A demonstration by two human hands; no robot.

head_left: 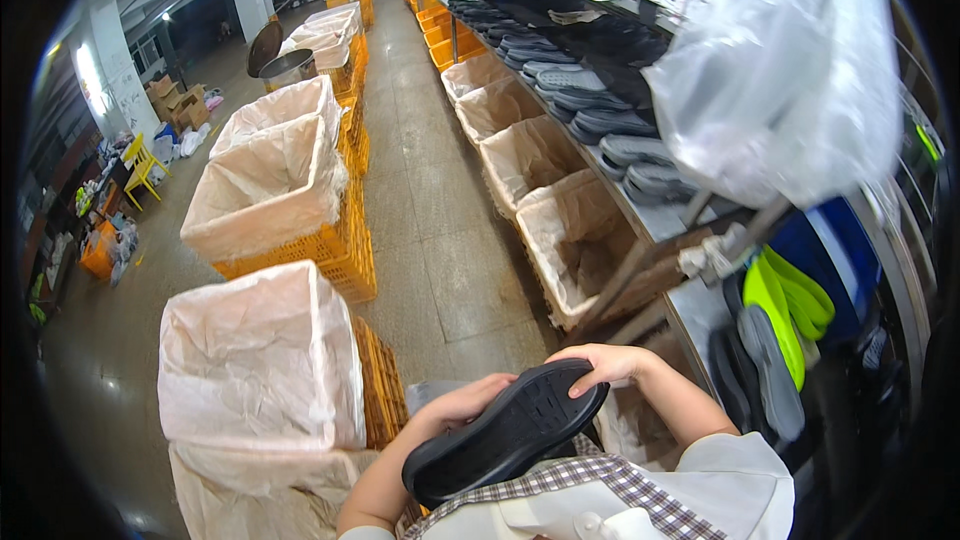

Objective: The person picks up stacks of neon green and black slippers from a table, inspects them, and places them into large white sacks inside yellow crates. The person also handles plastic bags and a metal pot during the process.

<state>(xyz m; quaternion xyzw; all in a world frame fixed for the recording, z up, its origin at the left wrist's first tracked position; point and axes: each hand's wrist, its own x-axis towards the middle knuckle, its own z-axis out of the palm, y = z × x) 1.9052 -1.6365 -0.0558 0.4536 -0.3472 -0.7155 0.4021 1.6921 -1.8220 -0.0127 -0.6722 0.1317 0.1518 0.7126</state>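
Step in hand, as judged: inspection or sorting of a single black shoe sole, held tread-side up close to the body. Left hand grips the middle of one long edge, fingers curled under, thumb on top. Right hand lies over the toe end, fingers closed on the rim. Sole is clear of every surface, above the lap. To the right, a long worktop carries rows of grey and black soles; a clear plastic bag hangs above it. Bag-lined bins stand along the worktop's front, more lined orange crates on the left. Next move probably calls for turning the sole over or placing it; both hands would need to shift grip.
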